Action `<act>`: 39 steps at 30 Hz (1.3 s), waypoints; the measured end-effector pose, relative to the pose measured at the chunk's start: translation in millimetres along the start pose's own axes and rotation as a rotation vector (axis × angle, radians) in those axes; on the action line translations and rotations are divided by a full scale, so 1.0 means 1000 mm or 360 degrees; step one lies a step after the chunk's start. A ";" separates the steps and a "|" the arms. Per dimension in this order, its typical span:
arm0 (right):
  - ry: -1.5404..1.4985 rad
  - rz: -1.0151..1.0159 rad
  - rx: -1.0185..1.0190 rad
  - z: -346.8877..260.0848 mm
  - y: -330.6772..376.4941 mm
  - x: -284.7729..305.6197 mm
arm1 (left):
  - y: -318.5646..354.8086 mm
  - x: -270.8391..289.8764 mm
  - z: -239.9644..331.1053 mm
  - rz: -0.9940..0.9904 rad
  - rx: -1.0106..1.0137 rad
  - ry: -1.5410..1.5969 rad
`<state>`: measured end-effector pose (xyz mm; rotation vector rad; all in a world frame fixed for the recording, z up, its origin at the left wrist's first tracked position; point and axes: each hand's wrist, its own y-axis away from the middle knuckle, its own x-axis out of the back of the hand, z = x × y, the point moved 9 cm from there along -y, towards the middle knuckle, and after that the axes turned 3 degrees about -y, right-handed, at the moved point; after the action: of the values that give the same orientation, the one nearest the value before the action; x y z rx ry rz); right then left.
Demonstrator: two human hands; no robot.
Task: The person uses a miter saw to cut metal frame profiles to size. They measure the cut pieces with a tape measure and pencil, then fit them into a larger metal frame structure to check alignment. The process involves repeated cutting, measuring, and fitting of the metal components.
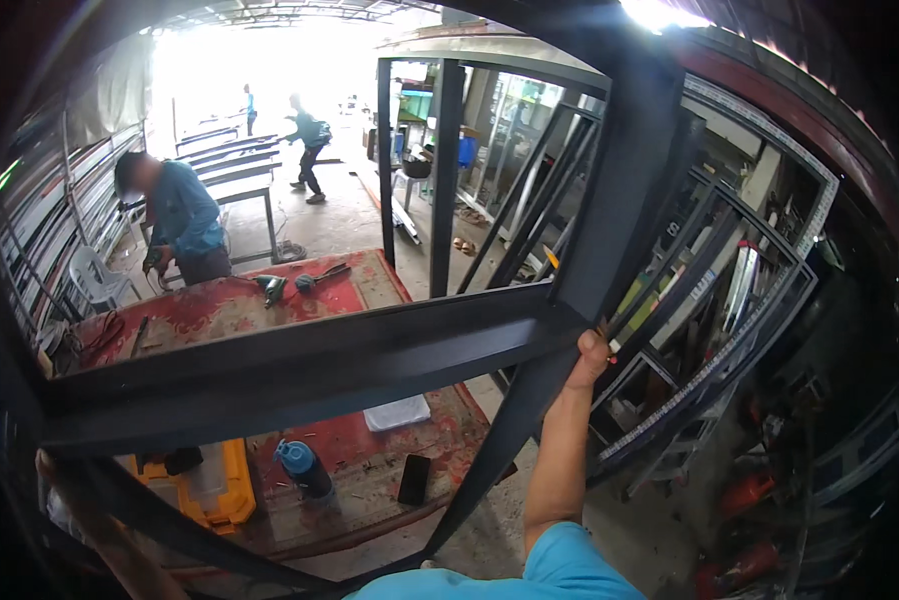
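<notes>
The right hand (587, 358) is raised at arm's length and closed around a dark metal frame (299, 365), gripping it just beside the joint where the frame's long horizontal bar meets a slanting upright bar. The thumb shows on the near face; the fingers wrap behind and are hidden. The left hand (47, 468) sits low at the left edge, pressed against the other end of the same horizontal bar where it meets a curved-looking side member. Whether that hand is closed around the metal or only braced on it cannot be told, because the bar covers most of it.

The frame is held up between the person and the scene, so its long bar runs left to right across the view, spanning from one hand to the other, with the right end slightly higher. The upright bar rises from the right hand toward the upper right and drops toward the lower middle. The right hand is the one seen clearly carrying the frame.

Seen through the frame, below, lies a worn red surface (229, 305) carrying a power tool (269, 287), a yellow toolbox (214, 485), a blue bottle (302, 468), a dark phone (414, 479) and a white cloth (397, 412). A person in a blue shirt (181, 215) works at its far left corner. More dark frames (709, 300) lean at the right.
</notes>
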<state>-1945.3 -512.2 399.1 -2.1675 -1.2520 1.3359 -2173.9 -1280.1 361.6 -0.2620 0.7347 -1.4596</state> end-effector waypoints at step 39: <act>0.1026 -0.0178 0.0153 -0.077 0.048 0.011 | 0.121 -0.049 0.174 -0.0148 -0.0222 0.0027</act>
<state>-1853.6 -517.5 402.4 -2.1585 -0.9981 0.5548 -1970.5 -1263.9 437.1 -0.3954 0.8489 -1.5023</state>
